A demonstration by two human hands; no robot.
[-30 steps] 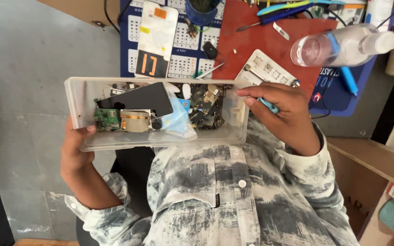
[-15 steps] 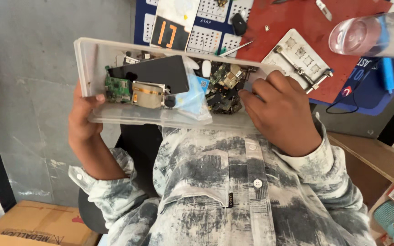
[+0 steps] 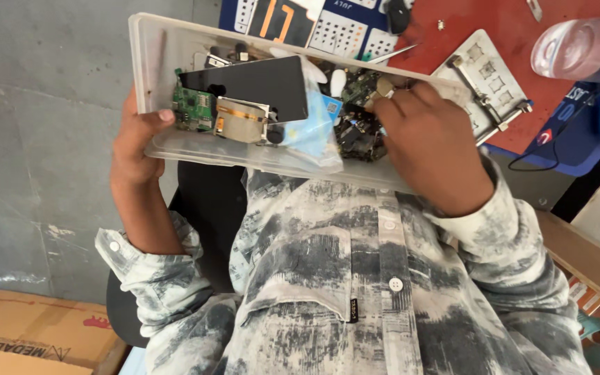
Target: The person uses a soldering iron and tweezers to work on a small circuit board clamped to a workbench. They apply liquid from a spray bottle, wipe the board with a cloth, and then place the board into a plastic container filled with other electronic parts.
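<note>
A clear plastic tray (image 3: 153,76) is held above my lap. My left hand (image 3: 133,147) grips its left end, thumb over the near wall. Inside lie a black phone screen (image 3: 251,80), a green circuit board (image 3: 192,107), a metal-shielded module (image 3: 241,121), a pale blue plastic bag (image 3: 314,132) and a heap of small dark parts (image 3: 355,135). My right hand (image 3: 432,153) reaches over the near wall at the tray's right end. Its fingertips are bent down into the heap. Whether they pinch a part is hidden.
Beyond the tray lie a red mat (image 3: 480,21) with a metal clamp jig (image 3: 484,87), a blue mat (image 3: 578,132) and a clear bottle (image 3: 578,48). A cardboard box (image 3: 29,340) sits on the grey floor at lower left. A wooden shelf edge (image 3: 585,257) runs along the right.
The tray now sits closer and higher in view. My right hand has moved from the tray's right rim into the heap of parts. The blue tool it held is no longer seen.
</note>
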